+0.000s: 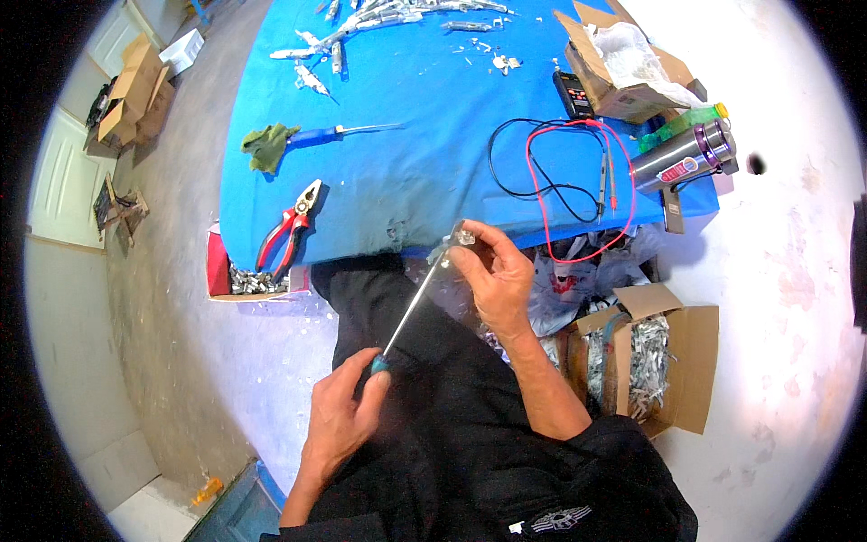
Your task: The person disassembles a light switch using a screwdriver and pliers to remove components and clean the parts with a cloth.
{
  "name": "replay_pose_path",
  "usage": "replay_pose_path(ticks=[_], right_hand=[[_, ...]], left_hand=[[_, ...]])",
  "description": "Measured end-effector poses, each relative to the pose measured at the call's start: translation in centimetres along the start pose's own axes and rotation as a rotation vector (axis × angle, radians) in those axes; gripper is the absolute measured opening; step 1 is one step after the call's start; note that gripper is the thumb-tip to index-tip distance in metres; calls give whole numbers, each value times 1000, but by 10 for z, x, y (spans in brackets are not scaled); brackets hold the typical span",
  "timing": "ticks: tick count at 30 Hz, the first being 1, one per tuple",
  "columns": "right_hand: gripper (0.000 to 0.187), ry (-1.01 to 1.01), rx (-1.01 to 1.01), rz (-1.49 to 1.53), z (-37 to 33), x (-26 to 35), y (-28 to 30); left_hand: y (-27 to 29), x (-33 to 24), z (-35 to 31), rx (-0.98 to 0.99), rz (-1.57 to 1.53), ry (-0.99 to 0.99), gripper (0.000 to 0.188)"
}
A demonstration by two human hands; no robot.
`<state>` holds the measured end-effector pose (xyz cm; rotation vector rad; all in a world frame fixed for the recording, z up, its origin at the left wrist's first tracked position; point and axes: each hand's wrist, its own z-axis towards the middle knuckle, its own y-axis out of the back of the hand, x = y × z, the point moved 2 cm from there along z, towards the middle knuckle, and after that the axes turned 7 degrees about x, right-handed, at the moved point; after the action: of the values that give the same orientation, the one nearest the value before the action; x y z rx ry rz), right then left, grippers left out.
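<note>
My left hand (346, 402) is closed round the teal handle of a screwdriver (408, 312), whose long metal shaft slants up to the right. Between the thumb and fingers of my right hand (495, 275) is a small clear-and-silvery part (464, 238), pinched just beyond the table's front edge. The screwdriver's tip reaches this part; whether it is inside or only against it, I cannot tell. Red-handled pliers (291, 228) lie on the blue table (424, 172) to the left. Behind them a second screwdriver (321, 135) with a blue handle rests against a green cloth (266, 147).
Silvery pieces (379, 16) are heaped at the table's far side. A multimeter (573, 95) with looped red and black leads, a steel flask (682, 158) and an open carton (623, 72) stand right. Below the table are a box of metal bits (257, 282) and a carton of strips (691, 361).
</note>
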<state>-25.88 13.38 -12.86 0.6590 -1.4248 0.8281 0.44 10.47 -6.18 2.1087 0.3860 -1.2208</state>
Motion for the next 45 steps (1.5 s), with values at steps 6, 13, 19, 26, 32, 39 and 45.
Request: replay_pose_path(ticks=[6, 13, 19, 26, 32, 39, 45], right_hand=[[40, 183, -19, -323, 5, 18, 5], [34, 190, -40, -304, 0, 18, 9], [35, -32, -12, 209, -6, 20, 6], [33, -111, 83, 716, -12, 12, 6], [31, -182, 149, 892, -10, 11, 0], [31, -155, 169, 760, -7, 4, -6], [31, -196, 176, 439, -13, 9, -17]], left_hand=[[13, -15, -11, -48, 99, -65, 31], [29, 3, 18, -249, 161, -144, 31], [40, -3, 87, -383, 395, -317, 33], [33, -24, 162, -417, 689, -320, 35], [39, -13, 182, -519, 844, -487, 37], [10, -61, 114, -167, 335, -564, 50], [-9, -50, 106, -214, 269, -610, 34]])
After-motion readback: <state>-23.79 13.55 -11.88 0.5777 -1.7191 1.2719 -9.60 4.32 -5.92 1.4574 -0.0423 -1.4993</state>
